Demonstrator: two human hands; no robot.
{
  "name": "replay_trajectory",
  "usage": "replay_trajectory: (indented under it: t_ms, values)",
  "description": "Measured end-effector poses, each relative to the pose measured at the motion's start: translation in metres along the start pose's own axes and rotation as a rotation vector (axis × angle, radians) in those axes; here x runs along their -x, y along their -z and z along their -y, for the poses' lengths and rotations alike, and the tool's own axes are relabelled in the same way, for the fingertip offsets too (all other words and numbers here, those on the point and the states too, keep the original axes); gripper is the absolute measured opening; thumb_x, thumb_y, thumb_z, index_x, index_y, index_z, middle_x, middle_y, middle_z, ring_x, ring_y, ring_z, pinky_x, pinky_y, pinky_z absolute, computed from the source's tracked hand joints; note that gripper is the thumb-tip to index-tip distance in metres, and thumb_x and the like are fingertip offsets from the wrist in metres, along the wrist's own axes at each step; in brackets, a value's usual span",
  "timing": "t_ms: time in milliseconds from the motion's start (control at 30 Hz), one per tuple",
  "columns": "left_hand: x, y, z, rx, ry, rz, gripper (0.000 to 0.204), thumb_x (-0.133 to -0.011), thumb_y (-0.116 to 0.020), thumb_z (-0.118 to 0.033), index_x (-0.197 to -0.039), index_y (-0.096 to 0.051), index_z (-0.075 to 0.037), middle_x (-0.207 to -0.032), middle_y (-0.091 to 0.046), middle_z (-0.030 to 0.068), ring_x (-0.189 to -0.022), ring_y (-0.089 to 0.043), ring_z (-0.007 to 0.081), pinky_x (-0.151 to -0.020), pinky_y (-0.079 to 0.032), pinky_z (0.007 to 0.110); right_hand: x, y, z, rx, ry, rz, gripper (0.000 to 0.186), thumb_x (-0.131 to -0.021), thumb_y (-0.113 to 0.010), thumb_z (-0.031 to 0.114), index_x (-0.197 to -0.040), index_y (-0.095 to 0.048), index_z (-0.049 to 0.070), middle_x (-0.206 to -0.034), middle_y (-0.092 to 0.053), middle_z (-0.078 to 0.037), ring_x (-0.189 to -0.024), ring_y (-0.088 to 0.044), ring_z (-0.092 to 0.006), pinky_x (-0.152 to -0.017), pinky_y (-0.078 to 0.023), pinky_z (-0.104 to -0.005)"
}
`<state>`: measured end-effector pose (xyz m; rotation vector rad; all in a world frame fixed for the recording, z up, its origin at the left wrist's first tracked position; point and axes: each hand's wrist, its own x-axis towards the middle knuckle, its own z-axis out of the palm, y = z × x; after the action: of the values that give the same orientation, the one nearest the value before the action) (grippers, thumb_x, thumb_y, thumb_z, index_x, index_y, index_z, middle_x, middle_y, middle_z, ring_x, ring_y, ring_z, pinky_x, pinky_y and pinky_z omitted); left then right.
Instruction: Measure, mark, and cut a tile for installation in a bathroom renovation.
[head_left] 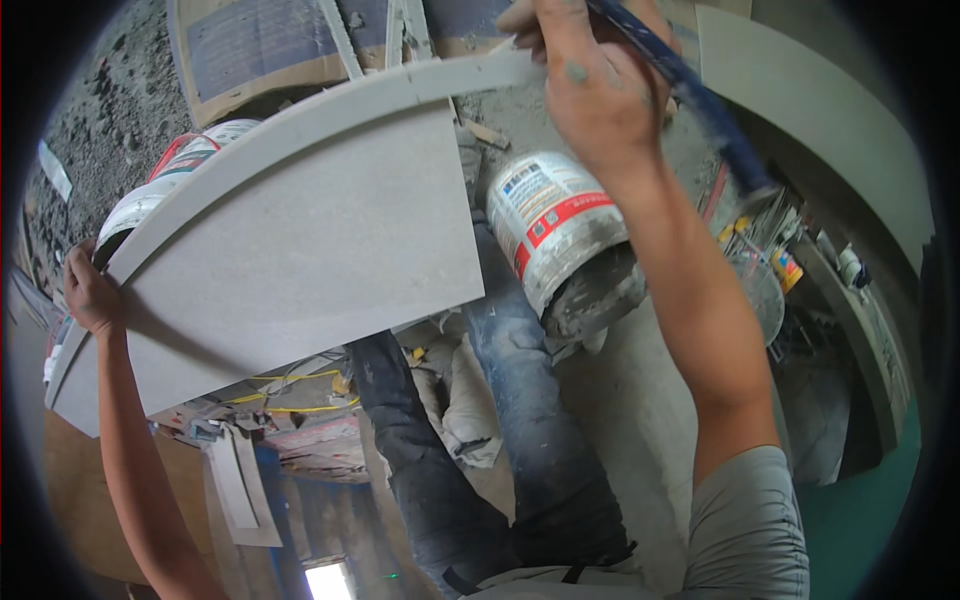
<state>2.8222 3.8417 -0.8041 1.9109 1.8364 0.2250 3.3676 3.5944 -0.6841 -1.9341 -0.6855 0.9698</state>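
Observation:
A large pale grey tile (pixel 330 220) spans the left and middle, with a narrow pale strip (pixel 300 125) along its far edge; the fisheye view bends both. At the strip's left end, my left hand (pixel 92 290) is closed on it, fingers over the far side. My right hand (pixel 610 95) is closed around a long dark blue bar (pixel 715 120), smeared toward its lower end. The right fingertips are close to the strip's right end; whether they touch it cannot be told. What kind of tool the bar is does not show.
A white bucket (pixel 550 220) with a red-banded label and dirty rim lies tipped near my legs. More buckets (pixel 185 165) stand behind the tile. Rough grey mortar (pixel 105 110) lies far left, cardboard (pixel 260 50) beyond. Tools and clutter (pixel 790 255) lie at right, beside a curved-looking pale slab (pixel 820 120).

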Motion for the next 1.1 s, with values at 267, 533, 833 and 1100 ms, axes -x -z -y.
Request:
replay_trajectory:
  t_ms: [267,533,833,1100]
  values:
    - [-0.011,-0.003,0.009,-0.004,-0.002,0.0,0.049,-0.104,-0.049,-0.041,-0.114,-0.077,-0.002,-0.104,-0.076,0.0085,-0.097,-0.069,0.0199,-0.09,-0.05,0.031,0.023,0.022,-0.038,0.454,0.553,-0.101,0.034,-0.08,-0.065,0.0,-0.113,-0.067,0.0,-0.098,-0.067,-0.02,-0.091,-0.067,-0.037,-0.084,-0.054,-0.0415]
    - [-0.005,-0.013,-0.002,0.013,-0.041,-0.004,0.046,-0.103,-0.05,-0.038,-0.112,-0.078,-0.003,-0.101,-0.076,0.0071,-0.095,-0.068,0.0186,-0.089,-0.05,0.031,0.029,0.029,-0.042,0.593,0.693,-0.047,0.042,-0.074,-0.067,0.001,-0.116,-0.064,0.002,-0.098,-0.063,-0.019,-0.097,-0.062,-0.0397,-0.087,-0.05,-0.0473]
    - [0.015,0.036,0.004,-0.095,-0.355,-0.112,0.05,-0.104,-0.063,-0.033,-0.142,-0.056,-0.002,-0.135,-0.061,0.0188,-0.123,-0.059,0.0355,-0.109,-0.044,0.043,0.007,0.004,-0.055,0.77,0.735,0.2,0.055,-0.075,-0.075,0.016,-0.129,-0.063,0.009,-0.113,-0.063,-0.021,-0.115,-0.056,-0.0438,-0.1,-0.044,-0.0526]
    - [0.05,0.097,-0.022,-0.379,-0.778,0.081,0.031,-0.085,-0.078,-0.018,-0.114,-0.068,-0.013,-0.112,-0.066,0.0102,-0.104,-0.065,0.033,-0.086,-0.056,0.045,0.007,0.034,-0.095,0.876,0.642,0.208,0.046,-0.082,-0.073,0.0,-0.127,-0.066,0.001,-0.125,-0.065,-0.025,-0.121,-0.059,-0.0447,-0.108,-0.045,-0.0499]
